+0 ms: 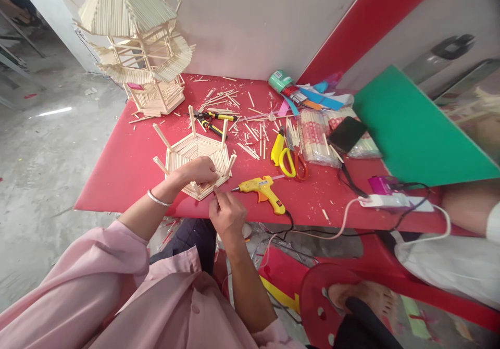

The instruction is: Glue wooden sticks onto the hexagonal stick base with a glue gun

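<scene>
Hexagonal base: a pale, six-sided platform of thin wooden sticks [195, 148] lay on the red-topped counter [113, 182], left of the middle, with short stick posts at its corners.
Left hand: the person's bare left hand [199, 171], a silver bangle [159, 198] at its wrist, was over the platform's near part, fingers curled down; how tightly they closed, and on what, could not be told.
Right hand: the bare right hand [227, 213] was just beside the platform's near right edge, fingers bent, thumb and forefinger close together (anything between them was too small to make out).
Glue gun: a yellow plastic glue gun [260, 186] lay right of both hands, nozzle pointing left toward the platform.
Cutting tools: black-and-yellow pliers [221, 116] lay just beyond the platform; yellow-handled scissors [288, 162] lay beyond the glue gun.
Loose sticks: short pale wooden pieces [253, 151] were scattered right of the pliers.
Tower: a tiered, pale stick-built pagoda model [133, 21] stood at the far left.
</scene>
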Demonstrator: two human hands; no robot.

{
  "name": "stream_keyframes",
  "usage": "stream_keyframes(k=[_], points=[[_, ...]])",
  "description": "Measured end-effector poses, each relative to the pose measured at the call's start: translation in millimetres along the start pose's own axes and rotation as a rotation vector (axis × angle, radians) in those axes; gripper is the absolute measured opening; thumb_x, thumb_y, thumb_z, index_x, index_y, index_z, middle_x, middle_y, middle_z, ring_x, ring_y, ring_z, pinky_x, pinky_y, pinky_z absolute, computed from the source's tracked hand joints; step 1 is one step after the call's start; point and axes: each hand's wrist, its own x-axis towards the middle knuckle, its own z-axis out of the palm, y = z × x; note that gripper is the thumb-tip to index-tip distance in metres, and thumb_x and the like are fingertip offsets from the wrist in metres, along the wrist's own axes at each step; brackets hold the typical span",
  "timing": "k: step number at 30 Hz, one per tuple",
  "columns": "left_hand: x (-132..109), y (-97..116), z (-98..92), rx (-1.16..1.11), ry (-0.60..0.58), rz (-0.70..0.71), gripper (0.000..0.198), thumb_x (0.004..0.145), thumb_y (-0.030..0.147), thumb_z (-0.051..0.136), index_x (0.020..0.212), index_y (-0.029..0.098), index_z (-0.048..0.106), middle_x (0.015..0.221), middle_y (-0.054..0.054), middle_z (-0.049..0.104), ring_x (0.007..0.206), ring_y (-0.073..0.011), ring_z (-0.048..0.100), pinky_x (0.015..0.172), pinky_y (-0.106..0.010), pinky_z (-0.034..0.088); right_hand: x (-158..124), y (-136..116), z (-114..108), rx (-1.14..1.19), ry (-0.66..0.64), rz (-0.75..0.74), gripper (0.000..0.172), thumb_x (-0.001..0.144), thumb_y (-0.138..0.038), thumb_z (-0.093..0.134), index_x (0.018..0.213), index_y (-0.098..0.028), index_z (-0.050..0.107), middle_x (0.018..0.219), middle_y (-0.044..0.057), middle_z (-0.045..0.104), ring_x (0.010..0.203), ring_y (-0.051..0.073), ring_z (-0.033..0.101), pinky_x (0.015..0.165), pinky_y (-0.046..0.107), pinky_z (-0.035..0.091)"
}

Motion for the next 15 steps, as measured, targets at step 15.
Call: stream_keyframes(k=[15], points=[[-0.1,-2.5,-4.5,-0.051,-0.037,0.000,0.026,0.071,0.015,0.055,0.045,0.017,0.051,0.042,0.001,0.051,0.042,-0.0090,0.044,0.045,-0.023,0.033,-0.3,0.4,0.0,-0.017,-0.006,-0.004,0.032,0.088,-0.011,0.052,0.106,-0.018,0.077,0.068,0.001,0.065,0.063,0.014,0.058,0.064,0.027,0.040]])
